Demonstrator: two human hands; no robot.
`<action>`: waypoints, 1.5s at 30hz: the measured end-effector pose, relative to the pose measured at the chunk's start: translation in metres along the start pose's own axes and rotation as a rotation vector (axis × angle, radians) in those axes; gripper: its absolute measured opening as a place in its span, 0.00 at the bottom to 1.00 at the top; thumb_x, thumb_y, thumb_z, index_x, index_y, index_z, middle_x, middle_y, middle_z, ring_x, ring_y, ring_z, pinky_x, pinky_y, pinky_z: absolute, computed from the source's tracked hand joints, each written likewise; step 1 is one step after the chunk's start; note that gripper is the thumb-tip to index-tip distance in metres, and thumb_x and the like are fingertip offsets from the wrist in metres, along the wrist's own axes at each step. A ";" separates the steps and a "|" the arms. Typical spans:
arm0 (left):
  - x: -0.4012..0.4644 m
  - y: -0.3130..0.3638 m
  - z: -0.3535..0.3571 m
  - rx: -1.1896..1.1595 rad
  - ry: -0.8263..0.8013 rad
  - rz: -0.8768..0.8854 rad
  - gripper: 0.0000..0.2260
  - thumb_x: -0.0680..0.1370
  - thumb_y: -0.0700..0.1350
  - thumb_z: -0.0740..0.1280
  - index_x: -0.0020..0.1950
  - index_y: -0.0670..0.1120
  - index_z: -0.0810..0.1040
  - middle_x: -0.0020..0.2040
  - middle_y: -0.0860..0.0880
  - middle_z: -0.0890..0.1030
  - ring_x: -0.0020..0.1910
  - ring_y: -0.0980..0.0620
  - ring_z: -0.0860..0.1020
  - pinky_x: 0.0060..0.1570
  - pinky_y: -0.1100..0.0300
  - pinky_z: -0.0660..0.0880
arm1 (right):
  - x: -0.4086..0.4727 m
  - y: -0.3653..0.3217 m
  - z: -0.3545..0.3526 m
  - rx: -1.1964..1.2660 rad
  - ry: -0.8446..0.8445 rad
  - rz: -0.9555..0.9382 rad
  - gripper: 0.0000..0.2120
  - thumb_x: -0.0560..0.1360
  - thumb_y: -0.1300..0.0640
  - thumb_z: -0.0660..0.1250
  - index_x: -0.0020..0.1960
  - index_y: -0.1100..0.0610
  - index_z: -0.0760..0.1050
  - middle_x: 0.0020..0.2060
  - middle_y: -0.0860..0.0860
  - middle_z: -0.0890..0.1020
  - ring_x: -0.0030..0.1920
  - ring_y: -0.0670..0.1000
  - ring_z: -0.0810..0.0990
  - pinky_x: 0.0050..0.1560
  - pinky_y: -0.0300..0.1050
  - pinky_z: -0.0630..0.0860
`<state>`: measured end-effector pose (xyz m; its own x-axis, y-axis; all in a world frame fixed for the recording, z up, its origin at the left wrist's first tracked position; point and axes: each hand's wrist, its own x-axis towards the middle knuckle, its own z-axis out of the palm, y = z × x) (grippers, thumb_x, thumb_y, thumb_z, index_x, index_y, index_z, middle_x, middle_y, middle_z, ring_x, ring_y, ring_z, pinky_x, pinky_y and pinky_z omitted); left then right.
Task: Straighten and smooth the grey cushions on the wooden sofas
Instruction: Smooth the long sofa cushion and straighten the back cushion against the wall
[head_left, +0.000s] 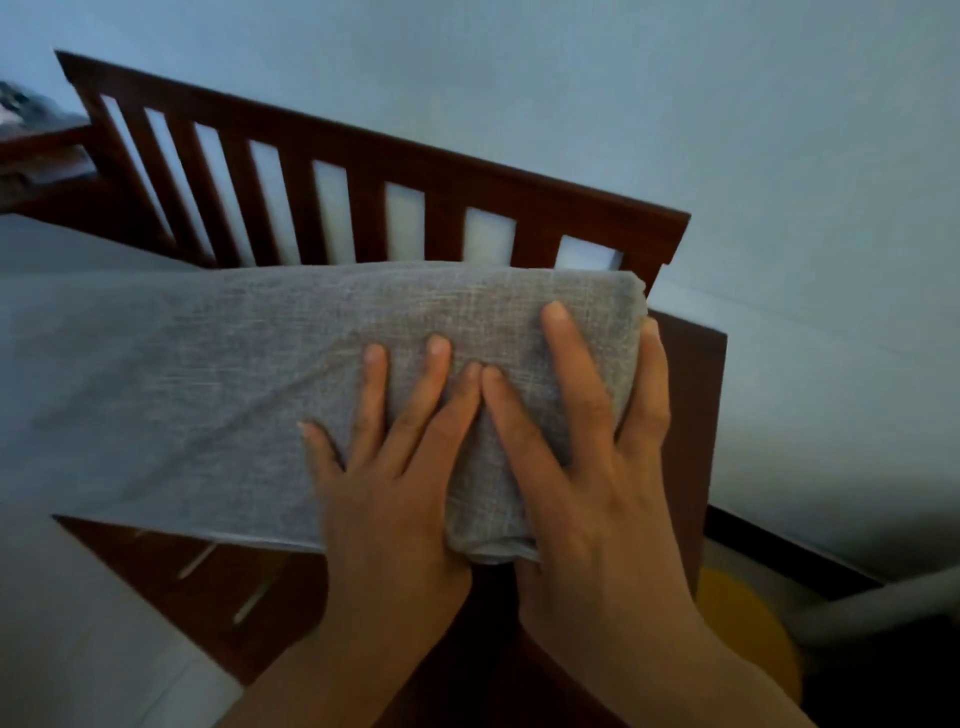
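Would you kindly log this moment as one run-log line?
step: smoothing | left hand: flat on grey cushion | right hand: flat at cushion's right end, by wooden sofa armrest

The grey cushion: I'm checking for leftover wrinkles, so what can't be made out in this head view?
- Grey cushion: left stretch motion-blurred, wrinkles unreadable.
- Fabric beneath the left hand and right hand: covered by palms and fingers.
- Wooden sofa: seat hidden under the cushion; left end cut off by the frame edge.
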<state>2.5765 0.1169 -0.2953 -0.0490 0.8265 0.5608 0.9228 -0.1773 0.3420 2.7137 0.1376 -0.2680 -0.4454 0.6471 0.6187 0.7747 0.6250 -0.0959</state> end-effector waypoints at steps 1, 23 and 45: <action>0.013 0.002 -0.001 -0.001 -0.025 0.003 0.45 0.67 0.55 0.74 0.77 0.57 0.52 0.78 0.60 0.49 0.78 0.48 0.45 0.63 0.26 0.48 | 0.011 0.008 -0.003 0.001 -0.017 0.007 0.40 0.66 0.44 0.71 0.74 0.56 0.63 0.77 0.58 0.52 0.74 0.71 0.45 0.71 0.60 0.40; 0.175 0.037 0.006 0.043 -0.379 0.034 0.52 0.66 0.59 0.71 0.68 0.70 0.28 0.69 0.72 0.28 0.70 0.62 0.25 0.65 0.43 0.28 | 0.125 0.126 -0.015 -0.082 -0.230 0.024 0.56 0.57 0.23 0.58 0.76 0.56 0.59 0.77 0.59 0.52 0.77 0.62 0.45 0.74 0.62 0.46; 0.275 -0.013 0.007 0.214 -0.401 0.335 0.49 0.65 0.78 0.57 0.79 0.56 0.47 0.79 0.54 0.47 0.78 0.52 0.45 0.72 0.41 0.45 | 0.202 0.196 -0.016 -0.011 -0.305 0.019 0.62 0.58 0.16 0.52 0.78 0.59 0.51 0.78 0.58 0.48 0.77 0.58 0.40 0.74 0.61 0.46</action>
<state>2.5535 0.3504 -0.1503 0.3706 0.8895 0.2675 0.9219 -0.3872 0.0103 2.7827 0.3836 -0.1491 -0.5437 0.7610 0.3539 0.7883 0.6078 -0.0957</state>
